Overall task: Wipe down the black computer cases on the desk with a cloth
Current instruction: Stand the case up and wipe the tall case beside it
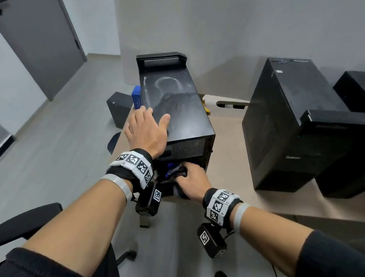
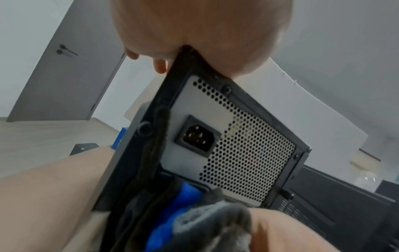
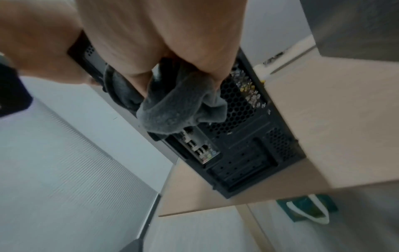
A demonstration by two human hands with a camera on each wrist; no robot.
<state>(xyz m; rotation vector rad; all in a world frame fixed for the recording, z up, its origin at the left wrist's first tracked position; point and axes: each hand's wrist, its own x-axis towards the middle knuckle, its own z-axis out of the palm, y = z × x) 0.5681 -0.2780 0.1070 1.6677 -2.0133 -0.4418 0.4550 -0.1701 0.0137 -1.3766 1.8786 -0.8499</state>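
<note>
A black computer case (image 1: 176, 106) stands upright at the desk's left corner, its dusty top smeared with wipe marks. My left hand (image 1: 147, 132) lies flat on the near left edge of that top, fingers straight. My right hand (image 1: 192, 180) grips a bunched grey and blue cloth (image 1: 176, 170) against the rear panel, below the power supply grille (image 2: 244, 141). The cloth (image 3: 172, 109) hangs from my fingers over the ports (image 3: 194, 148). Two more black cases (image 1: 300, 122) stand at the right.
The beige desk (image 1: 230, 160) ends just below my right hand. An office chair (image 1: 26, 225) stands at the lower left on the grey floor. A small black box (image 1: 119, 109) and a blue object (image 1: 136, 96) sit left of the case. A grey door (image 1: 36, 41) is at the back left.
</note>
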